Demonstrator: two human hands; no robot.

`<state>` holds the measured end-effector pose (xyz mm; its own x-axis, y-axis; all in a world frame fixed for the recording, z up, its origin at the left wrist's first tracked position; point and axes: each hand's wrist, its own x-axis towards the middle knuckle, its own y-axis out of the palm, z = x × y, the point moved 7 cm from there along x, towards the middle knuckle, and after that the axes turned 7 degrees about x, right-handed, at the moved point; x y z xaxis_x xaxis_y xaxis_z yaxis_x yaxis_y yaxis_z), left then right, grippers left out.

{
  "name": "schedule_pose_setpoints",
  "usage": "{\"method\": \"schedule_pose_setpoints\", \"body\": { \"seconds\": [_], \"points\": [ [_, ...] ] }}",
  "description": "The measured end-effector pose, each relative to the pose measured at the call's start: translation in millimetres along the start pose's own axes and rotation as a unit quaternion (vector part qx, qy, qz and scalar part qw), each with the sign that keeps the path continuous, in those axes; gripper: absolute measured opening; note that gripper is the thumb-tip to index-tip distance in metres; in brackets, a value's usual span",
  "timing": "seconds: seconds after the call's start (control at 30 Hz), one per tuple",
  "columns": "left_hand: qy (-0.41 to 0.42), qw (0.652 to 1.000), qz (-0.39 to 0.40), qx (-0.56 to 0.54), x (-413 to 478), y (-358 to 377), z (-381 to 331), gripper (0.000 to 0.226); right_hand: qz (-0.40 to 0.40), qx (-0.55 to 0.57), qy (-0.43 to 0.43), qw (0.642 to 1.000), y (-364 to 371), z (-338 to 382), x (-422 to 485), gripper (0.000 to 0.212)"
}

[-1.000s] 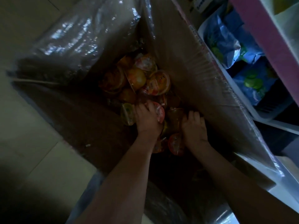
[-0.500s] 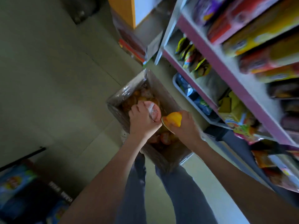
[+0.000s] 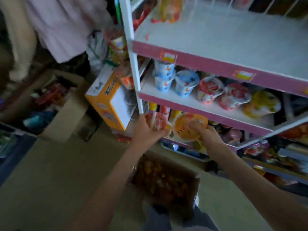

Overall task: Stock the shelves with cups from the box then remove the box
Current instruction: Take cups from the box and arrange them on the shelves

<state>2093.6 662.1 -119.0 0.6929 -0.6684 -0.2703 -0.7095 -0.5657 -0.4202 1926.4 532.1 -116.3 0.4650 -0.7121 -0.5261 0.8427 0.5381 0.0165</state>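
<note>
I have a single view, head-worn and wide-angle; it faces forward and down, close to the shelves [image 3: 216, 32] on the right; the box [image 3: 173, 161] on the floor [image 3: 58, 172] lies directly beneath.

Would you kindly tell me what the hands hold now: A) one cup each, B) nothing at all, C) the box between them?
A: the left hand grips a red cup and the right hand an orange cup, with the box on the floor below.
</note>
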Motion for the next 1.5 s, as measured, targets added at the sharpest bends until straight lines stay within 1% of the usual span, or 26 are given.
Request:
{"method": "schedule_pose_setpoints", "body": {
  "seconds": [0.07,0.1,0.13,0.17,0.23,0.3,0.37,0.43,0.53,0.7,0.8,0.93,1.07,1.13,1.2,1.33,1.4,1.47,1.5],
  "points": [
    [0.057,0.998,0.02,0.013,-1.0,-4.0,-40.7,0.066,-0.02,0.051,-0.019,0.998,-12.2,25.5,-13.8,0.03],
    [0.082,0.996,0.027,0.019,-2.0,-6.7,-58.4,0.066,-0.028,0.066,-0.031,0.997,-17.8,37.6,-20.7,0.03],
    [0.104,0.994,0.032,0.021,-2.6,-8.6,-74.6,0.068,-0.026,0.085,-0.044,0.995,-22.4,49.0,-26.4,0.025],
    [0.124,0.991,0.033,0.028,-2.6,-11.3,-88.9,0.07,-0.015,0.103,-0.056,0.993,-25.6,59.7,-31.1,0.02],
    [0.165,0.985,0.027,0.051,-4.0,-17.2,-118.4,0.072,0.004,0.132,-0.075,0.988,-31.2,80.6,-39.5,0.018],
    [0.202,0.975,0.017,0.089,-4.3,-23.0,-145.1,0.08,0.02,0.152,-0.086,0.984,-36.0,99.7,-46.5,0.023],
    [0.238,0.962,0.001,0.133,-3.2,-27.1,-169.0,0.088,0.033,0.17,-0.094,0.98,-40.0,117.6,-51.2,0.034],
    [0.258,0.952,-0.01,0.165,1.7,-28.3,-189.1,0.094,0.045,0.174,-0.108,0.978,-42.5,134.7,-51.7,0.032],
    [0.271,0.942,-0.033,0.194,13.2,-28.9,-210.4,0.098,0.05,0.166,-0.124,0.977,-46.7,158.6,-44.6,0.024],
    [0.244,0.946,-0.066,0.202,36.7,-33.9,-226.0,0.098,0.054,0.144,-0.144,0.977,-51.5,201.0,-11.4,0.027],
    [0.238,0.947,-0.083,0.198,47.9,-38.0,-238.2,0.097,0.06,0.134,-0.142,0.979,-53.2,222.4,13.2,0.018],
    [0.21,0.951,-0.092,0.207,73.6,-36.0,-259.2,0.101,0.068,0.129,-0.114,0.983,-60.4,239.8,46.4,0.025],
    [0.2,0.946,-0.095,0.237,101.7,-24.3,-282.4,0.103,0.092,0.147,-0.102,0.979,-71.0,255.8,72.2,0.017],
    [0.197,0.946,-0.088,0.242,114.0,-13.4,-291.1,0.099,0.105,0.178,-0.098,0.973,-75.9,261.9,82.8,0.017],
    [0.197,0.943,-0.069,0.258,125.8,1.2,-298.7,0.1,0.117,0.221,-0.1,0.963,-80.9,269.4,90.5,0.016],
    [0.225,0.928,-0.018,0.298,143.2,35.7,-316.9,0.092,0.142,0.303,-0.114,0.935,-93.8,288.9,103.3,0.026],
    [0.232,0.921,0.001,0.314,148.4,50.5,-325.1,0.091,0.145,0.32,-0.123,0.928,-98.5,299.2,104.6,0.031],
    [0.241,0.915,0.01,0.323,151.3,61.4,-333.3,0.087,0.151,0.319,-0.137,0.926,-100.1,309.5,103.5,0.039],
    [0.243,0.913,0.014,0.327,153.9,65.2,-335.5,0.086,0.156,0.31,-0.144,0.927,-99.5,314.0,102.1,0.04]
  ]
}}
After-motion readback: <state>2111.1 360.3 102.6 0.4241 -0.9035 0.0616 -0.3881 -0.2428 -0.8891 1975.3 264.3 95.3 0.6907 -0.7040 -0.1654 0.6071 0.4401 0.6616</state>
